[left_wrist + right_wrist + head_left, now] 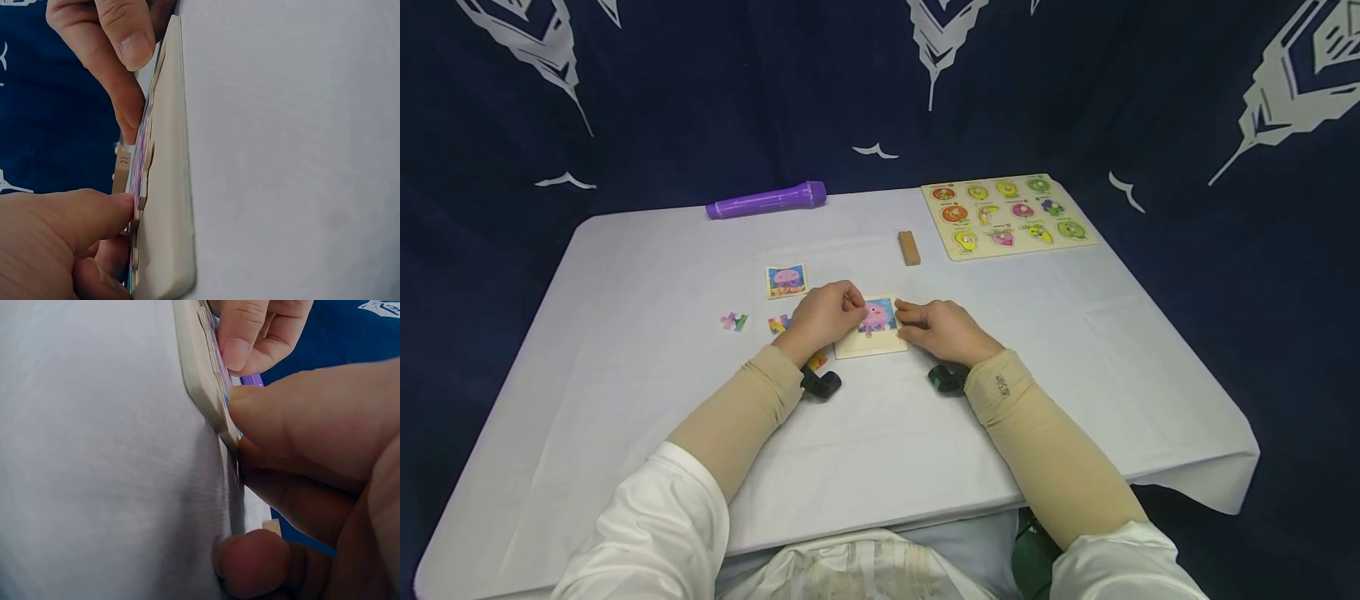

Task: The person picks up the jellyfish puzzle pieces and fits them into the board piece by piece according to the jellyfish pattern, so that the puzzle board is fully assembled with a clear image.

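Left hand: thumb and bent fingers at left part of pink-and-blue puzzle pieces on pale board; cannot tell if it pinches 1. Right hand: thumb and index pinch board's right edge. Board between 2 hands, bare strip on near side. Picture square ahead-left of left hand; loose piece left of it. Purple stick farther ahead. Wooden block ahead of right hand; fruit board ahead-right.
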The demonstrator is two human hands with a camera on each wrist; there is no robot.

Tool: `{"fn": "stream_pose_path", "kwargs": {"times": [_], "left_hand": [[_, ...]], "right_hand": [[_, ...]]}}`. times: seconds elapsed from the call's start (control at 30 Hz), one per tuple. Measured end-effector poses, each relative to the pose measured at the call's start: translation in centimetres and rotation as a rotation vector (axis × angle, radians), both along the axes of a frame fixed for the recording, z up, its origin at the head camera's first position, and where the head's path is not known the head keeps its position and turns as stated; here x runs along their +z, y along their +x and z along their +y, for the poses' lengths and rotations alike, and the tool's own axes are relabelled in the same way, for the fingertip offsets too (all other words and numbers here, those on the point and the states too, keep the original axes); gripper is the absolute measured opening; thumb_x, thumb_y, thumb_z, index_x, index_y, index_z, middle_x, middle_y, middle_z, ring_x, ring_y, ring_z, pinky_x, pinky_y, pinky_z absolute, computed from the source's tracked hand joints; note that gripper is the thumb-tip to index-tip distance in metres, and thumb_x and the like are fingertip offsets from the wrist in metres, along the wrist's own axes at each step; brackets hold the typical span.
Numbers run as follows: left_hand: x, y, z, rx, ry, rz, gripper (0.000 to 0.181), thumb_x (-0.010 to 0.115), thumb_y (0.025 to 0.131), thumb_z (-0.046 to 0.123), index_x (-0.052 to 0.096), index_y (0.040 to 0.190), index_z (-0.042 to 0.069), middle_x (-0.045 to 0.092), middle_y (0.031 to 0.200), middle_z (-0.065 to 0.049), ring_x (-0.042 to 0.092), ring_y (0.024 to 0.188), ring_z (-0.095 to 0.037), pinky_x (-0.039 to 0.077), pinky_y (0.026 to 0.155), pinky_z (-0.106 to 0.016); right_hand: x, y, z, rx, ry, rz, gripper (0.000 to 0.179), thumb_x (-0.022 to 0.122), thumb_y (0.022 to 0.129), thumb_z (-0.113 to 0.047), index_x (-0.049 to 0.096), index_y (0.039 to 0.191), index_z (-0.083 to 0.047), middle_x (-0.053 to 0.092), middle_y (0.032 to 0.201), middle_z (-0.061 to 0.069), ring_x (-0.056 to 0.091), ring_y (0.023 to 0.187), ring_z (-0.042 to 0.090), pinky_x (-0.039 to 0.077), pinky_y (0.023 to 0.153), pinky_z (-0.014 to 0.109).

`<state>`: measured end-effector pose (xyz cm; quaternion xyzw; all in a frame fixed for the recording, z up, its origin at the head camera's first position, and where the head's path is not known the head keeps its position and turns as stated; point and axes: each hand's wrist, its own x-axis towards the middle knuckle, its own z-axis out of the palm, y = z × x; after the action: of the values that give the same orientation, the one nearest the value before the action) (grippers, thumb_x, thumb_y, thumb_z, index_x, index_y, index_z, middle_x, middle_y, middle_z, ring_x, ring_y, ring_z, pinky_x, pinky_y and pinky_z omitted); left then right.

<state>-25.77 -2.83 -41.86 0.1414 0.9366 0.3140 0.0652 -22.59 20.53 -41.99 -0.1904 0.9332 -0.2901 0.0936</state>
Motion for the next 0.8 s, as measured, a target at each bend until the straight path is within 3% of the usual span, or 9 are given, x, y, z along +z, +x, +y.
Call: {"fn": "stream_pose_path", "kwargs": {"times": [0.3,0.5,0.67,0.8], "left_hand": [[0.1,0.0,0.4,0.022,-0.017,-0.012,0.015,0.071,0.098,0.031,0.067,0.102,0.017,0.068,0.089,0.0,0.06,0.078,-0.017,0.045,0.068,-0.031],[0.8,0.5,-0.2,0.032,0.06,0.053,0.014,0.063,0.101,0.028,0.068,0.1,0.016,0.067,0.088,0.0,0.057,0.076,-0.018,0.044,0.067,-0.031],[2.1,1.7,-3.6,0.091,0.181,0.125,0.018,0.061,0.101,0.029,0.07,0.104,0.014,0.069,0.096,-0.003,0.058,0.076,-0.019,0.044,0.066,-0.032],[2.7,2.4,-7.5,0.189,0.197,0.185,0.019,0.061,0.1,0.026,0.071,0.104,0.011,0.07,0.097,-0.007,0.057,0.072,-0.02,0.044,0.062,-0.032]], "right_hand": [[0.0,0.0,0.0,0.002,-0.008,-0.002,0.042,0.068,0.1,-0.026,0.063,0.138,-0.009,0.052,0.153,0.0,0.046,0.144,0.026,0.038,0.117,0.046],[0.0,0.0,-0.1,-0.001,-0.02,0.0,0.041,0.068,0.1,-0.024,0.063,0.138,-0.009,0.052,0.152,0.0,0.046,0.144,0.026,0.038,0.117,0.046],[-0.1,0.1,-0.3,0.015,-0.017,0.005,0.041,0.068,0.1,-0.023,0.063,0.138,-0.009,0.051,0.153,0.0,0.045,0.145,0.027,0.037,0.118,0.046],[0.0,0.1,-0.1,-0.002,-0.004,0.009,0.041,0.068,0.1,-0.023,0.063,0.138,-0.009,0.051,0.153,-0.001,0.045,0.145,0.027,0.036,0.119,0.047]]}}
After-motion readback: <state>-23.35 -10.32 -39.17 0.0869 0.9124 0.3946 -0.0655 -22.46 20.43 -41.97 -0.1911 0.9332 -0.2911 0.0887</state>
